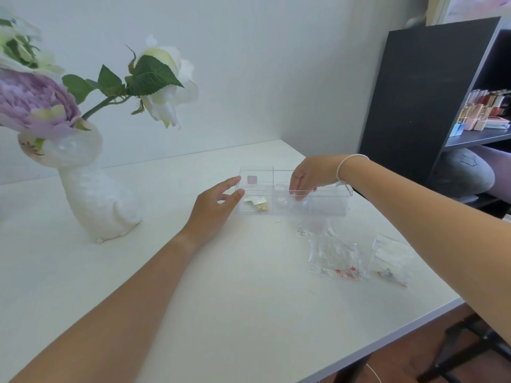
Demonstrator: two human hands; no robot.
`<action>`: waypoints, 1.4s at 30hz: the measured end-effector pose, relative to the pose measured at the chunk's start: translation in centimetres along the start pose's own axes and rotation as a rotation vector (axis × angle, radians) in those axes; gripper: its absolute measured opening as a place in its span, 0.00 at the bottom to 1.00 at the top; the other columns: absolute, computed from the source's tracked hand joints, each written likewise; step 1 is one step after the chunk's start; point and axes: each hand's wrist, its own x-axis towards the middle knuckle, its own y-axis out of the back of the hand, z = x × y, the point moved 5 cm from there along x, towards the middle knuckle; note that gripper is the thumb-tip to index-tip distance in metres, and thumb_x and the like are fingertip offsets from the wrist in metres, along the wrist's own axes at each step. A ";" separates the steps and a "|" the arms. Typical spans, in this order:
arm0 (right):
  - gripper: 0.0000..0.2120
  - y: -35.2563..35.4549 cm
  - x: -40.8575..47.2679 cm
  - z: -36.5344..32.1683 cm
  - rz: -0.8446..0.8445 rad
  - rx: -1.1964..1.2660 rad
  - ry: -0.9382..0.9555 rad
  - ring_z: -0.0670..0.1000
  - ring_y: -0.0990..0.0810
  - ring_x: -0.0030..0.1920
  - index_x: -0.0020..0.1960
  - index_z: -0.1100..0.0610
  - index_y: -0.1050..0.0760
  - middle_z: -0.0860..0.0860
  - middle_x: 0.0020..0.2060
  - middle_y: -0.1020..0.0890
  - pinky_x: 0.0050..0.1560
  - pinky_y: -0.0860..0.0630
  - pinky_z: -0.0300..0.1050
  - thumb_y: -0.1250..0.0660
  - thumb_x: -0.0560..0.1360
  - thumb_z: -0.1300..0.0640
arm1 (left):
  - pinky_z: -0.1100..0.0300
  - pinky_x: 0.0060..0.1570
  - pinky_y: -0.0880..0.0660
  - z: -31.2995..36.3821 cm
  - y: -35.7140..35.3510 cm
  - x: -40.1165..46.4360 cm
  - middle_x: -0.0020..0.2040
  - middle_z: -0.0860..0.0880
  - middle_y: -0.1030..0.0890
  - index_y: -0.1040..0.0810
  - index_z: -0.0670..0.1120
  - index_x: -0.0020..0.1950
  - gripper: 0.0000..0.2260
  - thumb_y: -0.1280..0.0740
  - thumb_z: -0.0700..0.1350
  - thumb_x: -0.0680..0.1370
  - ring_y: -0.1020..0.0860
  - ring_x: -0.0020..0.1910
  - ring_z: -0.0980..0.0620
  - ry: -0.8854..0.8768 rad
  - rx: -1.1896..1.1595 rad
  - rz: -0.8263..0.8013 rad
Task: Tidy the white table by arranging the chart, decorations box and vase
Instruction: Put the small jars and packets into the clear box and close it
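A clear plastic decorations box with several compartments sits on the white table near its far right side. My left hand is open with its fingertips touching the box's left end. My right hand hovers over the middle of the box, fingers pointing down into a compartment with small clear pots; whether it holds anything is hidden. A white bumpy vase with purple and white artificial flowers stands at the left. No chart is in view.
Several small clear bags of tiny decorations lie on the table in front of the box, near the right edge. A dark shelf unit with small bottles stands beyond the table's right side. A white wall is behind.
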 end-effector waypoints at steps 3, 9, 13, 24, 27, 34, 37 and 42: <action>0.07 0.1 -0.3 0.1 0.083 0.024 0.036 0.49 0.24 0.43 0.46 0.52 0.20 0.46 0.42 0.18 0.54 0.26 0.47 0.29 0.68 0.55 | 0.84 0.38 0.36 0.0 0.0 0.0 0.50 0.71 0.28 0.26 0.56 0.64 0.16 0.35 0.52 0.76 0.28 0.41 0.78 -0.006 -0.002 0.003; 0.04 0.9 -3.5 1.3 0.315 0.143 0.127 0.41 0.25 0.44 0.47 0.50 0.21 0.43 0.45 0.21 0.41 0.33 0.29 0.32 0.72 0.55 | 0.84 0.39 0.36 0.0 0.2 -0.3 0.54 0.62 0.24 0.25 0.54 0.63 0.15 0.36 0.51 0.77 0.26 0.40 0.72 -0.010 -0.002 0.023; 0.04 1.1 -7.3 3.4 0.459 0.196 0.145 0.38 0.27 0.36 0.43 0.45 0.23 0.38 0.37 0.28 0.33 0.34 0.25 0.33 0.72 0.53 | 0.83 0.38 0.35 0.3 0.3 -1.0 0.56 0.58 0.22 0.23 0.53 0.60 0.12 0.35 0.49 0.77 0.26 0.38 0.70 -0.020 -0.007 0.049; 0.16 -4.6 -12.2 10.6 0.231 0.140 -0.079 0.41 0.28 0.45 0.53 0.39 0.28 0.41 0.51 0.27 0.48 0.34 0.35 0.30 0.67 0.42 | 0.74 0.37 0.31 6.2 -2.1 -5.4 0.46 0.61 0.22 0.22 0.56 0.50 0.08 0.33 0.43 0.75 0.24 0.39 0.63 -0.279 0.009 0.111; 0.23 -5.2 -12.8 11.0 0.175 0.138 -0.141 0.46 0.28 0.50 0.59 0.44 0.29 0.43 0.52 0.27 0.53 0.34 0.39 0.30 0.66 0.41 | 0.71 0.37 0.31 7.6 -4.5 -6.6 0.47 0.59 0.20 0.22 0.58 0.49 0.08 0.32 0.44 0.75 0.24 0.41 0.58 -0.328 0.038 -0.049; 0.22 -5.4 -13.3 10.3 0.163 0.150 -0.148 0.50 0.27 0.51 0.60 0.47 0.28 0.46 0.48 0.26 0.51 0.34 0.40 0.29 0.68 0.46 | 0.74 0.47 0.33 8.4 -9.1 -8.3 0.53 0.58 0.21 0.21 0.54 0.56 0.10 0.34 0.51 0.75 0.26 0.48 0.56 -0.344 0.298 -0.372; 0.19 -5.5 -13.1 10.1 0.148 0.167 -0.146 0.50 0.27 0.49 0.58 0.47 0.27 0.45 0.46 0.27 0.51 0.33 0.40 0.29 0.69 0.48 | 0.59 0.58 0.32 8.5 -9.9 -8.7 0.61 0.56 0.23 0.24 0.53 0.60 0.14 0.37 0.53 0.77 0.27 0.56 0.52 -0.366 0.443 -0.413; 0.11 -5.2 -12.5 10.1 0.184 0.221 -0.132 0.48 0.27 0.43 0.51 0.47 0.25 0.43 0.41 0.28 0.43 0.33 0.38 0.30 0.70 0.52 | 0.61 0.61 0.35 8.1 -9.8 -8.6 0.66 0.59 0.28 0.29 0.58 0.66 0.18 0.37 0.53 0.75 0.32 0.60 0.52 -0.314 0.500 -0.444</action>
